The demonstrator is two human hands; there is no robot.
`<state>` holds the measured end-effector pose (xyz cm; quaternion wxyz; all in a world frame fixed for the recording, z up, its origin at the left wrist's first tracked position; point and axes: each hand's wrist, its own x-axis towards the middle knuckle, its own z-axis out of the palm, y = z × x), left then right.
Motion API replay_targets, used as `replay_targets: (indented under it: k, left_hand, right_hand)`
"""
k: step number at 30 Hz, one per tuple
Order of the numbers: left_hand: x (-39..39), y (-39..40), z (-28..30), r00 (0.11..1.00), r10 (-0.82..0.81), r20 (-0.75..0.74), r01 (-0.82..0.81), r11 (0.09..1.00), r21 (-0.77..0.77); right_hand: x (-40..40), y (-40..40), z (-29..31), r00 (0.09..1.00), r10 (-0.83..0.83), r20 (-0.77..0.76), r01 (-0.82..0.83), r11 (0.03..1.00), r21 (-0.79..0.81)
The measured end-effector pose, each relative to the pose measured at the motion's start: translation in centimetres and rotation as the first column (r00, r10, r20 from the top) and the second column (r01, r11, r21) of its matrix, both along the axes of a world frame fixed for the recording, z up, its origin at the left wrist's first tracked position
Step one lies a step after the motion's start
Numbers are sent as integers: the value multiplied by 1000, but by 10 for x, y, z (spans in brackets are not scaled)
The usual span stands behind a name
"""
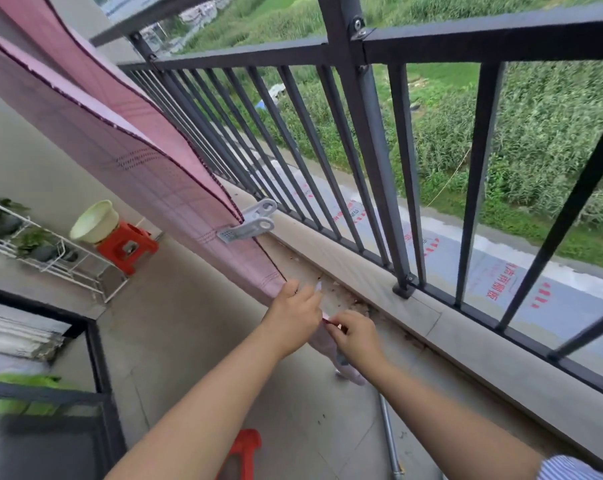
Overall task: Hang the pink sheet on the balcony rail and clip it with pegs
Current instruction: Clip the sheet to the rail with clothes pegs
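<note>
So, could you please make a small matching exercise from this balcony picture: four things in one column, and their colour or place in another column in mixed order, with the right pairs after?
Column one:
1. sheet
2. peg
3. stool
4. basin

Column two:
A. red, standing on the floor by the plant rack
B. pale, resting tilted on the stool
C. pink, its lower edge held by both hands
D. light grey, clipped on the sheet's edge

Pairs: 1-C, 2-D, 3-A, 4-B
</note>
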<state>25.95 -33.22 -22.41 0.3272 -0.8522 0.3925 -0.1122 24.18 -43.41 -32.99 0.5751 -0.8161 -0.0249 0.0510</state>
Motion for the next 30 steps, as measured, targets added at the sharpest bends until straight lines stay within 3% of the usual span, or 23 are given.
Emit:
replay_targets:
  k: [6, 8, 14, 25, 30]
  left_hand:
    - [11, 1, -3, 992, 64, -112, -63, 998, 17]
    - [13, 1, -4, 990, 67, -128, -66, 998, 13]
    - [19, 0, -12, 983, 42, -179, -30, 997, 69]
    - [23, 1, -19, 969, 51, -242, -32, 996, 85]
    - [24, -1, -14, 967, 9, -254, 5, 999, 53]
  right_hand:
    - [-1, -16, -11, 928, -18, -372, 75, 988, 138]
    - [-5, -25, -17, 901, 12, -433, 53, 989, 137]
    - [-9, -52, -19, 947, 114, -301, -102, 993, 57]
    - [-13, -49, 12, 980, -158, -119, 185, 943, 278]
    - [-8, -27, 3, 966, -208, -156, 244, 930, 275]
